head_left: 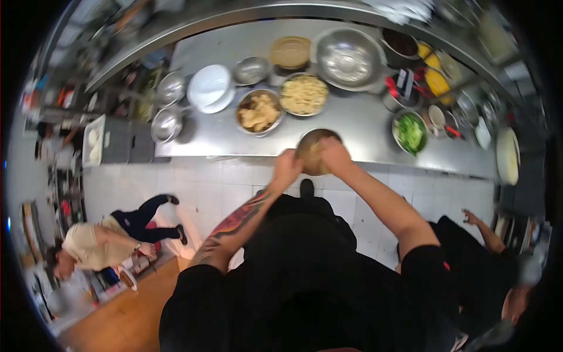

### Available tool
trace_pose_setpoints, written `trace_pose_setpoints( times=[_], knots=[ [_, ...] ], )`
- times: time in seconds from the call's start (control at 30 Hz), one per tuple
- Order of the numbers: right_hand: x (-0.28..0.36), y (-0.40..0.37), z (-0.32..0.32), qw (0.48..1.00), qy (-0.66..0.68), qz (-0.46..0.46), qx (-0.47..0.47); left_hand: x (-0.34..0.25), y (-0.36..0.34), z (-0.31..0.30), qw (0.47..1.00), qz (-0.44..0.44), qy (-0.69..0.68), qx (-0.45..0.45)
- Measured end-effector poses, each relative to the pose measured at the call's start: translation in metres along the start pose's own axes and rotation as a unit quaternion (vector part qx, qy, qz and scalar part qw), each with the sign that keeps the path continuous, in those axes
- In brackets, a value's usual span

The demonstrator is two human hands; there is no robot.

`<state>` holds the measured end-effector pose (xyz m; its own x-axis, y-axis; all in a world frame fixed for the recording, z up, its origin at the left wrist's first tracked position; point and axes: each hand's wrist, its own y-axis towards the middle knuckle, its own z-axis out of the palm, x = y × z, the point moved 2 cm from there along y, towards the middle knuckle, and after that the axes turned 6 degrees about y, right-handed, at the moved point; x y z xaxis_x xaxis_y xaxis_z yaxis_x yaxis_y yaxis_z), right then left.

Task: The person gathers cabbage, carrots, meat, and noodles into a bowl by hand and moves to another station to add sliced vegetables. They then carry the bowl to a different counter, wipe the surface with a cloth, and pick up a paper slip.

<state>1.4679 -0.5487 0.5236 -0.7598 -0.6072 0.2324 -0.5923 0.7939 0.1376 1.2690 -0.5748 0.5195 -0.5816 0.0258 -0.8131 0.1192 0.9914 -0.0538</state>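
Note:
A metal bowl (315, 168) sits at the front edge of the steel counter, partly over the edge. My left hand (288, 168) is closed on its left rim. Over the bowl's right side, my right hand (335, 155) points down with its fingers curled together inside; what they hold is too blurred to make out. Something yellowish shows near those fingertips. Just behind stand a bowl of pale shredded food (304, 94) and a bowl of light-brown chunks (258, 112).
The steel counter (358, 126) also carries a large metal bowl (348, 58), white bowls (210, 87), a bowl of green vegetables (410, 132) and a pot (402, 101). One person (99, 240) is at the left, another person (478, 264) close behind my right side.

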Motion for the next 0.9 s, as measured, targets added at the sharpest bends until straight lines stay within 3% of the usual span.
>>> trace_pose_setpoints(
  times=[0.03,0.07,0.1,0.13,0.17,0.2,0.23,0.3,0.37,0.4,0.43,0.5,0.57,0.63,0.7,0.73,0.83,0.9],
  knots=[
    [-0.003,0.011,-0.004,0.979,0.118,0.155,-0.054,-0.01,-0.001,0.016,0.959,-0.213,-0.179,0.046],
    [-0.003,0.016,0.008,0.945,0.177,0.224,-0.161,-0.013,0.003,0.026,0.978,-0.176,-0.096,0.065],
    [0.015,0.012,0.014,0.95,0.128,0.199,-0.205,-0.013,0.013,0.03,0.987,-0.138,-0.015,0.083],
    [0.02,0.007,0.018,0.966,0.167,0.139,-0.14,-0.015,0.015,0.012,0.987,-0.144,-0.016,0.067],
    [0.019,-0.005,0.02,0.973,0.205,0.083,-0.073,-0.034,0.015,-0.011,0.997,0.018,0.074,0.012],
    [0.026,-0.008,-0.016,0.98,0.14,0.065,0.123,-0.046,0.015,-0.032,0.969,0.176,0.166,-0.044],
    [0.031,-0.011,-0.059,0.948,0.062,0.041,0.308,-0.037,0.018,-0.054,0.969,0.169,0.173,-0.055],
    [0.024,-0.022,-0.1,0.945,0.102,0.079,0.301,-0.013,0.024,-0.114,0.969,0.145,0.164,-0.114],
    [0.024,-0.016,-0.138,0.935,0.154,0.082,0.307,0.02,0.016,-0.198,0.98,-0.018,-0.115,-0.158],
    [0.026,-0.016,-0.143,0.921,0.276,0.123,0.244,0.047,0.013,-0.236,0.956,-0.078,-0.2,-0.202],
    [0.027,-0.016,-0.144,0.887,0.393,0.163,0.178,0.042,0.016,-0.275,0.932,-0.05,-0.253,-0.254],
    [0.035,-0.004,-0.117,0.878,0.425,0.157,0.158,0.059,0.038,-0.335,0.894,-0.092,-0.33,-0.289],
    [0.061,0.019,-0.088,0.828,0.521,0.181,0.1,0.06,0.071,-0.377,0.868,-0.103,-0.374,-0.309],
    [0.102,0.055,-0.07,0.835,0.51,0.184,0.095,0.08,0.092,-0.399,0.867,-0.108,-0.382,-0.302],
    [0.138,0.09,-0.043,0.826,0.534,0.162,0.084,0.095,0.096,-0.413,0.874,-0.142,-0.366,-0.285],
    [0.155,0.108,-0.032,0.826,0.532,0.168,0.085,0.142,0.096,-0.422,0.922,-0.143,-0.234,-0.274],
    [0.203,0.176,-0.013,0.811,0.562,0.155,0.05,0.223,0.088,-0.44,0.931,-0.211,-0.193,-0.228],
    [0.237,0.231,-0.014,0.84,0.523,0.133,-0.046,0.268,0.064,-0.446,0.929,-0.281,-0.148,-0.187]
  ],
)
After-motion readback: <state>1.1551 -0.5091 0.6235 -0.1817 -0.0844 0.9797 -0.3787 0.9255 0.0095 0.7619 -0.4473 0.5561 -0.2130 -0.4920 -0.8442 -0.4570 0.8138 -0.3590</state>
